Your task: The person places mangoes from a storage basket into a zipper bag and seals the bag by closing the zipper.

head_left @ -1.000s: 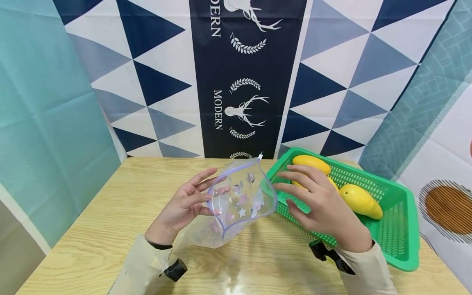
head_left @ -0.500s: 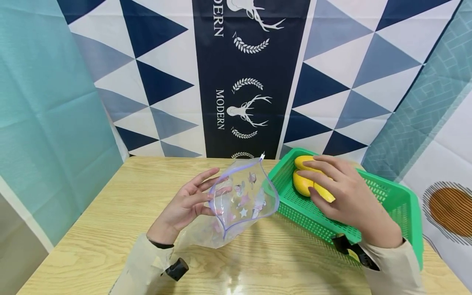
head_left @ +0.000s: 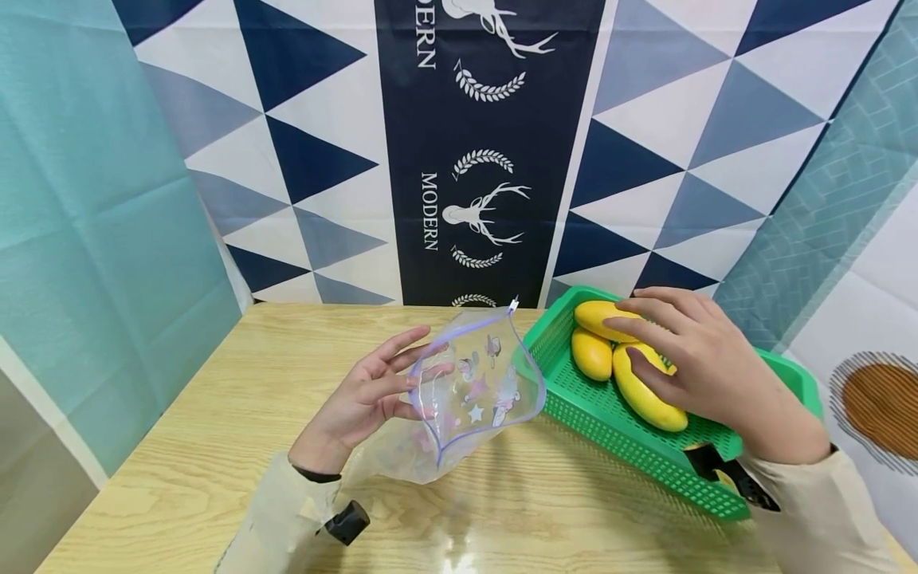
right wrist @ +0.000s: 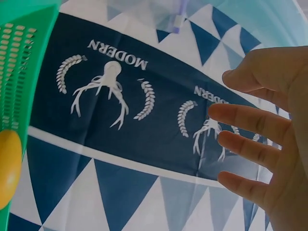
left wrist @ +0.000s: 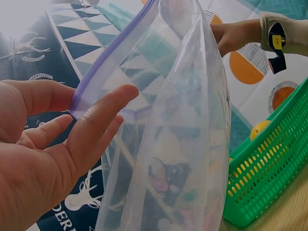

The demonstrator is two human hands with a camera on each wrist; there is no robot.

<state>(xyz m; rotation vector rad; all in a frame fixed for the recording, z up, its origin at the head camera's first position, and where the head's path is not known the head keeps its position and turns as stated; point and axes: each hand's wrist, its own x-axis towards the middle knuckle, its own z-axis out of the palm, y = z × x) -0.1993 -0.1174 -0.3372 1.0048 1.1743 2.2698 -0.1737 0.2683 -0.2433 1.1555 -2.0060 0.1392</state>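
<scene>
A clear zip bag with a purple rim and printed figures stands with its mouth spread wide. At its left edge my left hand holds the rim between thumb and fingers; the left wrist view shows this hand at the purple rim of the bag. Over the green basket hovers my right hand, fingers spread and slightly bent, nothing held. Several yellow fruits lie beneath and left of it. In the right wrist view, this hand is apart from a yellow fruit.
The wooden table carries the basket on the right. A patterned cloth hangs behind it, with a teal cloth on the left and a white cloth with an orange circle on the right.
My right hand has moved rightward from beside the bag to over the basket, uncovering the fruits at its left end. My left hand and the bag have hardly moved.
</scene>
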